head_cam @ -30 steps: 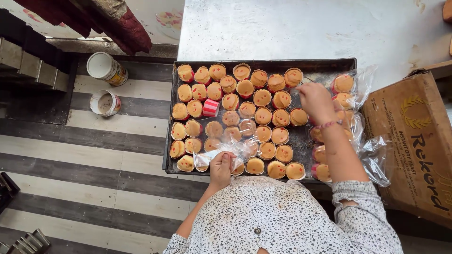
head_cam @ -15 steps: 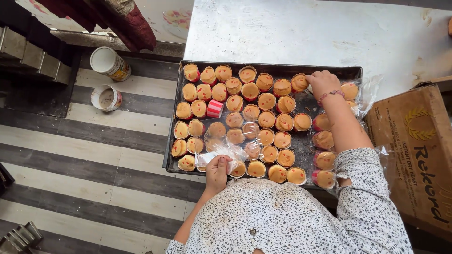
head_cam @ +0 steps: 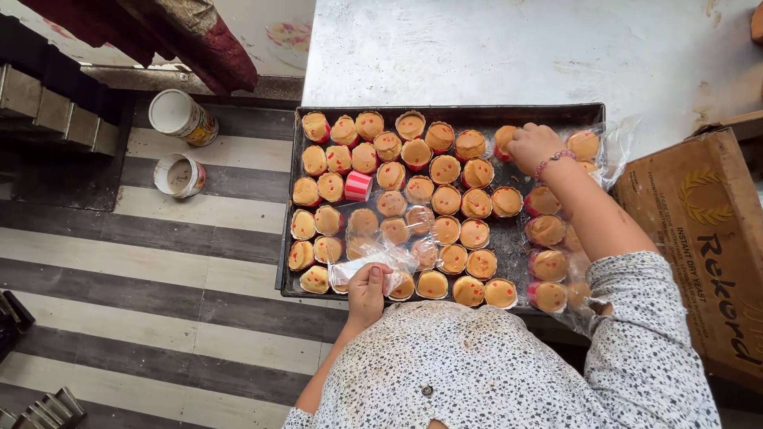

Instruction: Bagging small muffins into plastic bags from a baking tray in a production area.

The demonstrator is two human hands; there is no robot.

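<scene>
here the right hand [head_cam: 534, 147] holds a cupcake [head_cam: 504, 141] in its grip over the tray [head_cam: 509, 114]; the left hand [head_cam: 367, 287] pinches a clear bag [head_cam: 373, 253] shut.

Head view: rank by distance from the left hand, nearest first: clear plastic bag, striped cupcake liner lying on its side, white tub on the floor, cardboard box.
1. Clear plastic bag: in the left hand, at the tray's near edge.
2. Striped cupcake liner: on the tray, just beyond the hand.
3. White tub: on the floor, to the left.
4. Cardboard box: far right.
</scene>
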